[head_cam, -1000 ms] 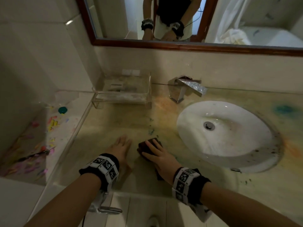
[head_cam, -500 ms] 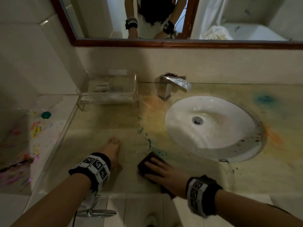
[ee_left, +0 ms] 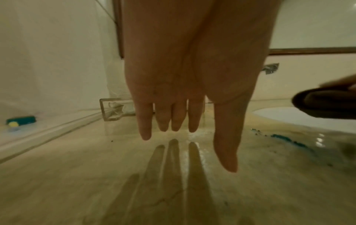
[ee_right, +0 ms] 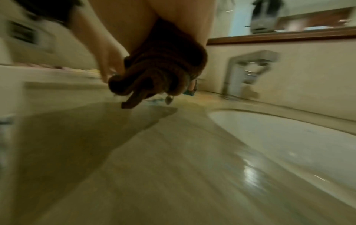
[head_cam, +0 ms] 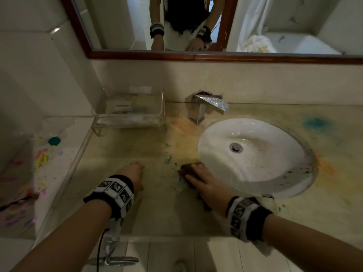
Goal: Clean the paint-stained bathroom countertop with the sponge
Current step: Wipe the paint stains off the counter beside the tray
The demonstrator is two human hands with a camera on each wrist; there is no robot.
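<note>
From your head view, your right hand (head_cam: 206, 185) lies over the dark brown sponge (head_cam: 189, 167), fingers spread flat on top of it and pressing it onto the countertop (head_cam: 161, 209). The sponge sits under and just past your fingertips, beside the near left rim of the white sink (head_cam: 253, 156). Teal paint flecks (head_cam: 169, 159) lie just left of your fingers. Your left hand (head_cam: 132, 177) rests on the counter well apart from the sponge; here its fingers look tucked.

From your left wrist, the fingers (ee_left: 174, 117) hang straight and loose, holding nothing, just above the wet counter. A clear acrylic tray (ee_left: 113, 111) stands beyond the fingertips, and a teal streak lies to the right of your thumb.

From your right wrist, blurred, the bunched sponge fills the space under your palm, your thumb (ee_right: 108, 60) curling down its left side. The chrome faucet (ee_right: 248, 74) stands to the right of your fingers.
</note>
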